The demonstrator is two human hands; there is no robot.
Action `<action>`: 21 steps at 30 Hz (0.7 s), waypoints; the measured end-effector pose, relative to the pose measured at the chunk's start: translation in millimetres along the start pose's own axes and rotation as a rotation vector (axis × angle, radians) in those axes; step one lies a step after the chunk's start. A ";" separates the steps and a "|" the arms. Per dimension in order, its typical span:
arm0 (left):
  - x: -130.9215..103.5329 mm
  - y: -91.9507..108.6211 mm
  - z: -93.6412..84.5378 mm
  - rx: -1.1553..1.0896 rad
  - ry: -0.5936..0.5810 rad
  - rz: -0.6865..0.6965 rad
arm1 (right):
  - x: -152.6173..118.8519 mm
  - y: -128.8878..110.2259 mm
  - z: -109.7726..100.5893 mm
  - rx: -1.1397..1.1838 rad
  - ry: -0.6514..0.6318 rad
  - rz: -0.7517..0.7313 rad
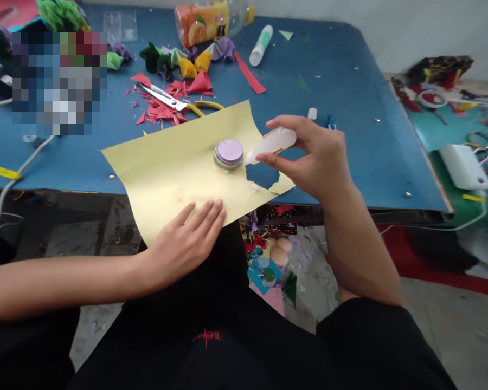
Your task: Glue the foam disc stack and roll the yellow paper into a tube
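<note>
A yellow paper sheet (158,173) lies across the near edge of the blue table, with a ragged hole toward its right end. My left hand (193,230) rests flat on its lower part, fingers stretched out. On the sheet stands a small stack of round paper discs (229,154), lilac on top. My right hand (309,154) pinches a translucent white glue bottle (273,142) between thumb and fingers. The bottle is tilted, its tip pointing down-left close beside the stack; whether it touches the paper I cannot tell.
Scissors (166,98) with yellow handles lie among red paper scraps behind the sheet. Farther back are a glue stick (261,45), a juice bottle (211,21) and crumpled coloured paper (191,59). A white cable (8,187) crosses the left; a white device (466,167) is at right.
</note>
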State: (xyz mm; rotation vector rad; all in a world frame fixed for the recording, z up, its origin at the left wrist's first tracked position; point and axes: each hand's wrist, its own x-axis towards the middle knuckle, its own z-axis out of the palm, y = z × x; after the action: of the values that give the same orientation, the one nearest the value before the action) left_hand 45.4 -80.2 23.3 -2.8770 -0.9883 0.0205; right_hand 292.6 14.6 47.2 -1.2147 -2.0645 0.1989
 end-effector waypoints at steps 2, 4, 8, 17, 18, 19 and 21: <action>-13.2 -10.0 -5.6 -0.026 -0.007 -0.004 | 0.6 -2.9 -1.6 -0.015 0.008 -0.003; -27.2 -19.7 -10.5 -0.056 -0.013 -0.032 | 0.2 -6.1 -2.6 -0.021 0.008 0.005; -49.7 -43.3 -13.6 -0.084 -0.010 -0.145 | -2.0 -10.8 -1.7 0.005 -0.017 0.006; -21.6 -108.4 -37.1 -0.168 -0.032 -0.155 | -7.4 -14.4 7.4 0.046 -0.023 -0.039; -9.9 -112.6 -49.0 -0.208 -0.086 -0.106 | -9.0 -15.1 7.7 0.044 -0.014 -0.036; 3.2 -115.6 -61.5 -0.256 -0.145 -0.046 | -10.9 -15.7 7.8 0.044 -0.004 -0.032; 33.1 -117.2 -83.4 -0.350 -0.266 -0.003 | -14.5 -16.3 7.9 0.051 0.002 -0.019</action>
State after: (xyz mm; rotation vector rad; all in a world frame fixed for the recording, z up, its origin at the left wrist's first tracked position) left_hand 3.5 24.7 118.5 -3.2550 -1.1404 0.2620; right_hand 280.3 -4.3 41.7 -1.1635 -2.0563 0.2392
